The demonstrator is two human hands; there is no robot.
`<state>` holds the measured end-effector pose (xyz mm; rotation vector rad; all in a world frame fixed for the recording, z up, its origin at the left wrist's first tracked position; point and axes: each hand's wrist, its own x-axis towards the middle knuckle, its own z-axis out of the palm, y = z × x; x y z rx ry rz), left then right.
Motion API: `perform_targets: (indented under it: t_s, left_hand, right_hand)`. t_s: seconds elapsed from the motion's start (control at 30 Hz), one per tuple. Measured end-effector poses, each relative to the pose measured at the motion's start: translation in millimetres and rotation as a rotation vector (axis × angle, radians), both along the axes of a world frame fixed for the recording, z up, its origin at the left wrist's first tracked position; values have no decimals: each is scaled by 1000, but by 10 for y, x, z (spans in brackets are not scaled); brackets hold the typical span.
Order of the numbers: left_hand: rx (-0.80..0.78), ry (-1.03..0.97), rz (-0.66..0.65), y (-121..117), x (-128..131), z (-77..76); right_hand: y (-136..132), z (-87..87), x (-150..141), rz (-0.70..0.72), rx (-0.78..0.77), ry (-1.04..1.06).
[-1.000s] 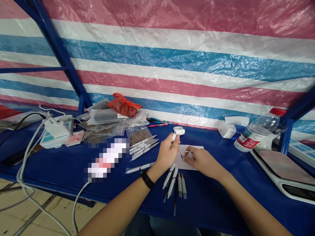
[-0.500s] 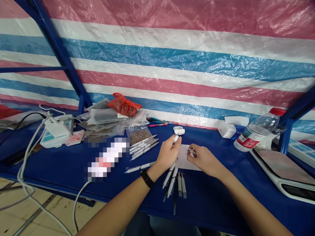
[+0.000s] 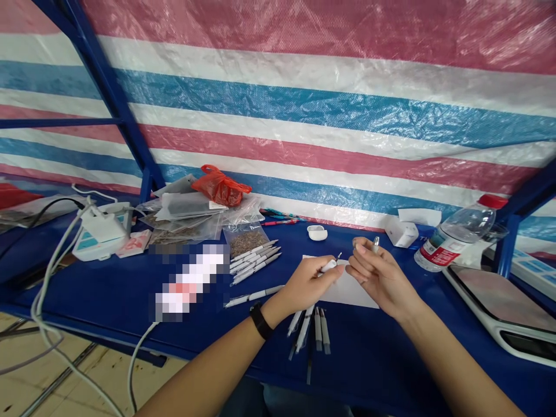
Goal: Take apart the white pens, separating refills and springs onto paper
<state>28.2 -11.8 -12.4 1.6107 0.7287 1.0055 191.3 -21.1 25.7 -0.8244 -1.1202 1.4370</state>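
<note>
My left hand (image 3: 307, 285), with a black band on its wrist, is closed round a white pen barrel (image 3: 329, 266). A thin metal tip sticks out of the barrel's upper end. To its right, my right hand (image 3: 382, 279) is raised with curled fingers and pinches a small silver pen tip piece (image 3: 376, 243). Both hands are over a white sheet of paper (image 3: 354, 289). Several white pens and grey-ended pen parts (image 3: 318, 331) lie just below my left hand. One more white pen (image 3: 253, 295) lies beside my left wrist.
Several white pens (image 3: 254, 262) lie in a row at the left, near plastic bags (image 3: 191, 208) and a red bag (image 3: 223, 185). A white earbud case (image 3: 317, 233) is behind the paper. At the right are a bottle (image 3: 456, 237), a small white box (image 3: 400, 231) and a scale (image 3: 499, 307).
My hands have moved apart from the earbud case. The left has turned, bringing the barrel's metal tip to the right. The right has risen and moved right with the silver piece pointing up.
</note>
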Motion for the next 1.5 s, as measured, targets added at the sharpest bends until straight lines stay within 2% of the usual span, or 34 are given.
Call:
perform_targets:
  t_s: [0.13, 0.3, 0.5, 0.83, 1.5]
  left_hand:
    - [-58, -45, -68, -41, 6, 36]
    - [-69, -83, -99, -45, 3, 25]
    - [-48, -76, -96, -30, 8, -11]
    - [-45, -62, -83, -48, -6, 24]
    - [-54, -56, -77, -37, -7, 21]
  right_hand:
    - [-31, -15, -30, 73, -21, 19]
    - [-38, -57, -53, 96, -61, 3]
    - [-41, -121, -96, 102, -110, 6]
    - [-28, -99, -91, 32, -72, 49]
    - [-31, -154, -127, 63, -87, 0]
